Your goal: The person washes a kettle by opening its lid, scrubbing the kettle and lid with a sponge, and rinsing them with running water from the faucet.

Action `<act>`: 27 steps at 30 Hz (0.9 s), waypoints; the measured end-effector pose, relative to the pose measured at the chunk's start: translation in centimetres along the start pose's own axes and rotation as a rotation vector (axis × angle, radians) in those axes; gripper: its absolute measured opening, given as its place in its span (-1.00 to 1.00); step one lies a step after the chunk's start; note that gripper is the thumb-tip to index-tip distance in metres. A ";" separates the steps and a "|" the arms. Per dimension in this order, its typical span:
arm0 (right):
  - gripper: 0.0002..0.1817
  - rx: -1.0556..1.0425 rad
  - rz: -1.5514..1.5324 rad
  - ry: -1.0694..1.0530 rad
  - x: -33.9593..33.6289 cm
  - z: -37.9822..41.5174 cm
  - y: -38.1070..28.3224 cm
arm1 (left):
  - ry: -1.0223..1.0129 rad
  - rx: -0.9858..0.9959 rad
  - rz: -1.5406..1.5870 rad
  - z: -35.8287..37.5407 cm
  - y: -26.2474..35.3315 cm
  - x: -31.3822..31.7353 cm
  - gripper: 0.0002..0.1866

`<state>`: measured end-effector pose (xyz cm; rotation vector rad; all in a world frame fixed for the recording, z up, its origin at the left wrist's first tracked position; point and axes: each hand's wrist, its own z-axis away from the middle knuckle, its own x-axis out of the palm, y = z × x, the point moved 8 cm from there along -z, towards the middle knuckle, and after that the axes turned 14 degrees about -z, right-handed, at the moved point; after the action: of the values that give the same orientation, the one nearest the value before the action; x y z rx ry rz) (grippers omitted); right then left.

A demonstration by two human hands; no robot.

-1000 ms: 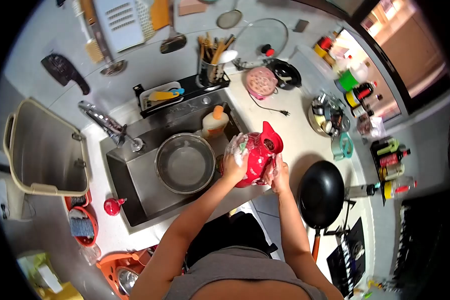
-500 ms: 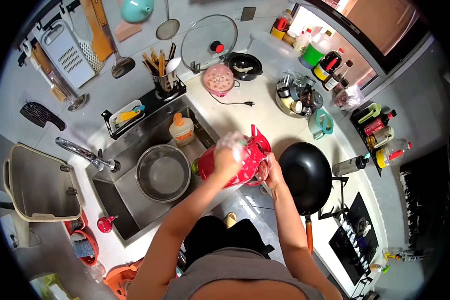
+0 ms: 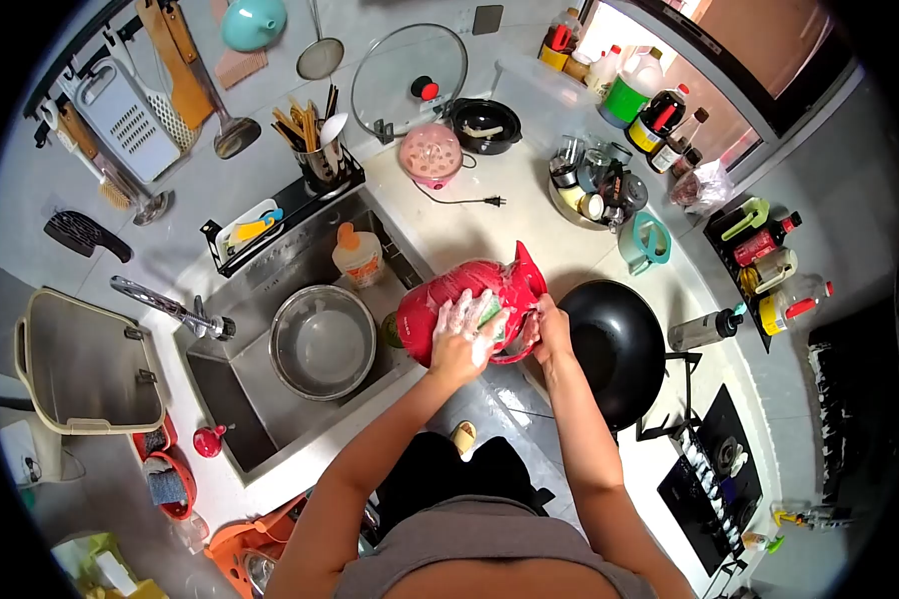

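A red pitcher-like vessel [image 3: 425, 309], streaked with white foam, is held on its side between the sink's right edge and the black wok. My left hand [image 3: 461, 344] is foamy and presses a green sponge [image 3: 490, 311] flat on its side, fingers spread over both. With my right hand [image 3: 549, 331] I grip the vessel near its rim and handle at the right, fingers curled. Behind it to the left, a steel basin [image 3: 324, 342] rests in the metal sink [image 3: 240, 384], near a white bottle with an orange cap [image 3: 358, 258].
The black wok [image 3: 611, 349] sits right of my hands, close to the gas stove [image 3: 704, 479]. A pink appliance [image 3: 432, 155] with its cord, a bowl of jars [image 3: 581, 210] and a teal pitcher [image 3: 645, 243] stand farther back. The faucet [image 3: 175, 307] reaches over the sink from the left.
My left hand has moved down from the vessel's upper side and now lies spread on its front with the sponge showing. The vessel has turned slightly in my right hand's grip.
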<state>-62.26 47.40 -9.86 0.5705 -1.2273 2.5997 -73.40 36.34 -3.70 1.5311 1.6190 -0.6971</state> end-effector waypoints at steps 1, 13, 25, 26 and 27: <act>-0.58 0.029 -0.012 0.007 -0.2 -0.3 0.1 | 0.020 -0.008 -0.026 -0.4 -0.9 0.2 -0.53; -0.62 -0.101 0.085 -0.006 -1.1 0.0 -0.4 | 0.070 -0.354 0.454 -0.4 -8.8 2.4 -0.63; -0.71 -0.165 -0.074 0.163 -1.3 -0.1 0.0 | 0.303 -1.074 1.094 14.4 -10.6 14.1 -0.55; -0.70 -0.150 -0.094 0.163 -1.4 -0.3 0.1 | 0.338 -1.115 1.077 14.4 -9.8 12.6 -0.56; -0.69 -0.119 -0.079 0.128 -1.2 -0.4 0.3 | 0.308 -1.121 1.157 14.0 -9.6 11.8 -0.53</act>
<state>-61.34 47.45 -10.82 0.4141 -1.2804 2.4381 -80.03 30.16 -22.27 1.3361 0.7230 0.9568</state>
